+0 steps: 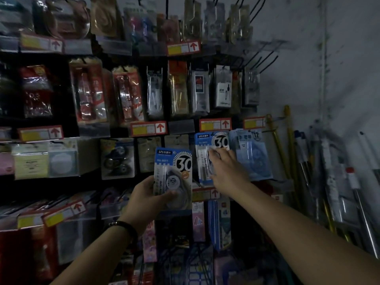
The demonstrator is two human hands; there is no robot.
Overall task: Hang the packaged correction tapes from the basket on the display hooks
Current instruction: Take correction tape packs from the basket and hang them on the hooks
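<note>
Dim shop display, centre of frame. Left hand (148, 199) grips the held pack (173, 171): thumb across the clear blister front, fingers curled behind the left edge. It is a flat card, blue top, white lower part, big black "30" in a toothed dial, with a rounded glossy plastic bubble over the tape body. It is upright, off the hooks, just left of the hung pack (205, 141).

The hung pack has the same card and print and sits in the row right of centre. Right hand (227, 169) is on its front, fingers bent onto the blister; pinching or only touching, cannot tell.

Just right of it hangs a pale blue pack (254, 155) marked "12", shiny film and a round bubble.

Red-and-yellow price tags (148, 128) with white arrows run along the rails. Bare black wire hooks (262, 62) stick out at upper right. Thin yellow and metal poles (287, 153) lean on the rough grey wall (339, 68) at right. Dark beaded bracelet (124, 226) on the left wrist.
</note>
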